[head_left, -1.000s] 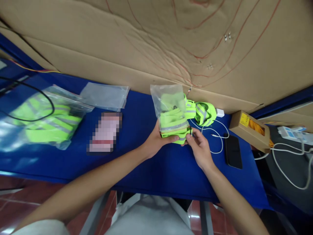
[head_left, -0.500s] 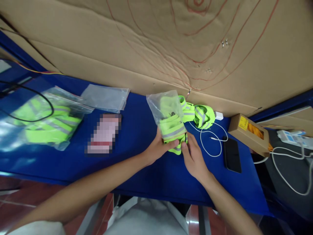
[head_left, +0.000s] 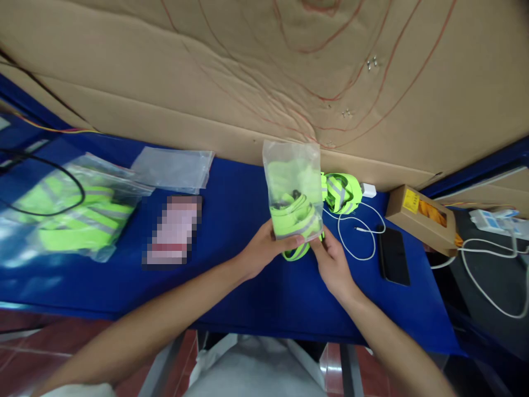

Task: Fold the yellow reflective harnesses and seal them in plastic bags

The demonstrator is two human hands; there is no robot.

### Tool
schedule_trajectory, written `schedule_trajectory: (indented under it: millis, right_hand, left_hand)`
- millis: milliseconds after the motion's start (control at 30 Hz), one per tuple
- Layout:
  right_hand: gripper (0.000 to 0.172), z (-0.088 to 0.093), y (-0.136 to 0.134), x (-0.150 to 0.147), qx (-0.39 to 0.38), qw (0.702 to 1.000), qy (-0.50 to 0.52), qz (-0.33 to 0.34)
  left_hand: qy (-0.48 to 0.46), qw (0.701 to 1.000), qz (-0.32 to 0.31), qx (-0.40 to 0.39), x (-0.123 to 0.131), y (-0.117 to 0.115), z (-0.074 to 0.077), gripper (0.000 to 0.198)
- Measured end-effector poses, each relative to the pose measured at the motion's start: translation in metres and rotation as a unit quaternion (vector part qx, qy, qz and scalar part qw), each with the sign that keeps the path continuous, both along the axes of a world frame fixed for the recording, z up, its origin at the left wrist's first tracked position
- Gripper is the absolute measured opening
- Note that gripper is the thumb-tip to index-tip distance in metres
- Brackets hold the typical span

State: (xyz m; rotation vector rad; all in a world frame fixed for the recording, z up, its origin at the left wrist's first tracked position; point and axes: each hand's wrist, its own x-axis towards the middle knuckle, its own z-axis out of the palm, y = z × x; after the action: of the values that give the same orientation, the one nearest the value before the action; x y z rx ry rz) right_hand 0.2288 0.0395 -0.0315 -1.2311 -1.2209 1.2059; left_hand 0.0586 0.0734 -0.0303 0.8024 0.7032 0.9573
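A clear plastic zip bag is held up over the middle of the table, with a folded neon-yellow reflective strap partly inside it. Part of the strap hangs out below the bag's lower edge. My left hand grips the bag and strap from the left, thumb across the front. From the right, my right hand pinches the lower right corner of the bag and strap; some of its fingers are hidden behind. Just beyond, more rolled reflective straps lie on the table by the cardboard wall.
On the left of the blue table lie a filled bag of reflective straps, flat plastic bags and a blurred-out pink object. On the right are a white cable, a charger, a black phone and a cardboard box.
The bag has turned more upright and been pulled further down over the strap, covering more of it. Both hands keep their grip. The view has shifted slightly.
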Motion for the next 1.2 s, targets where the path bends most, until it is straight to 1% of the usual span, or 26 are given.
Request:
schedule_trajectory:
  millis: [67, 133, 167, 200, 267, 333, 367, 433, 467, 567, 667, 800, 867, 967, 1067, 1133, 1200]
  right_hand:
    - [0.059, 0.0, 0.001, -0.001, -0.045, 0.994, 0.079, -0.054]
    - [0.071, 0.003, 0.002, -0.003, -0.085, 0.982, 0.135, -0.098]
    - [0.074, 0.005, 0.003, -0.003, -0.1, 0.977, 0.156, -0.102]
    - [0.075, 0.008, 0.004, -0.003, -0.111, 0.974, 0.173, -0.091]
    - [0.074, 0.012, 0.006, -0.003, -0.117, 0.974, 0.19, -0.037]
    - [0.073, 0.012, 0.007, -0.002, -0.099, 0.983, 0.154, 0.018]
    - [0.073, 0.011, 0.007, -0.002, -0.087, 0.989, 0.117, 0.029]
    - [0.072, 0.006, 0.006, -0.002, -0.077, 0.996, 0.05, 0.022]
    - [0.071, 0.004, 0.005, -0.003, -0.079, 0.996, 0.034, 0.013]
    - [0.068, 0.002, 0.003, -0.006, -0.092, 0.994, 0.06, -0.004]
    - [0.062, 0.005, 0.002, -0.01, -0.095, 0.99, 0.102, -0.03]
    - [0.053, 0.007, 0.003, -0.008, -0.085, 0.986, 0.131, -0.06]
    - [0.048, 0.005, 0.004, -0.005, -0.067, 0.988, 0.122, -0.068]
    - [0.043, 0.004, 0.005, 0.0, -0.034, 0.993, 0.088, -0.069]
    - [0.04, 0.008, 0.007, 0.006, -0.001, 0.997, 0.052, -0.054]
    - [0.04, 0.012, 0.008, 0.007, 0.017, 0.998, 0.023, -0.047]
    - [0.04, 0.015, 0.008, 0.005, 0.023, 0.998, 0.004, -0.05]
  left_hand:
    - [0.0, 1.0, -0.005, -0.004, 0.005, -0.005, -0.002, 0.06]
    - [0.0, 1.0, 0.0, -0.015, 0.011, -0.01, -0.003, 0.063]
    - [-0.003, 1.0, 0.001, -0.019, 0.012, -0.011, -0.003, 0.063]
    - [-0.009, 1.0, 0.005, -0.025, 0.013, -0.012, -0.003, 0.063]
    - [-0.034, 0.998, 0.022, -0.041, 0.013, -0.01, -0.002, 0.059]
    - [-0.061, 0.996, 0.038, -0.057, 0.01, -0.008, 0.0, 0.053]
    - [-0.073, 0.995, 0.034, -0.064, 0.009, -0.007, 0.001, 0.052]
    - [-0.085, 0.994, 0.009, -0.067, 0.008, -0.007, 0.002, 0.051]
    - [-0.085, 0.994, -0.004, -0.065, 0.009, -0.008, 0.001, 0.051]
    - [-0.058, 0.997, -0.011, -0.048, 0.011, -0.012, -0.005, 0.054]
    - [-0.032, 0.999, -0.014, -0.036, 0.013, -0.016, -0.011, 0.059]
    - [-0.038, 0.995, -0.064, -0.064, 0.014, -0.019, -0.013, 0.063]
    - [-0.033, 0.993, -0.084, -0.074, 0.014, -0.02, -0.013, 0.063]
    - [-0.03, 0.992, -0.107, -0.067, 0.011, -0.019, -0.011, 0.061]
    - [-0.033, 0.991, -0.123, -0.048, 0.005, -0.014, -0.007, 0.059]
    - [-0.04, 0.992, -0.116, -0.035, 0.002, -0.01, -0.005, 0.059]
    - [-0.036, 0.995, -0.091, -0.018, 0.002, -0.009, -0.006, 0.059]
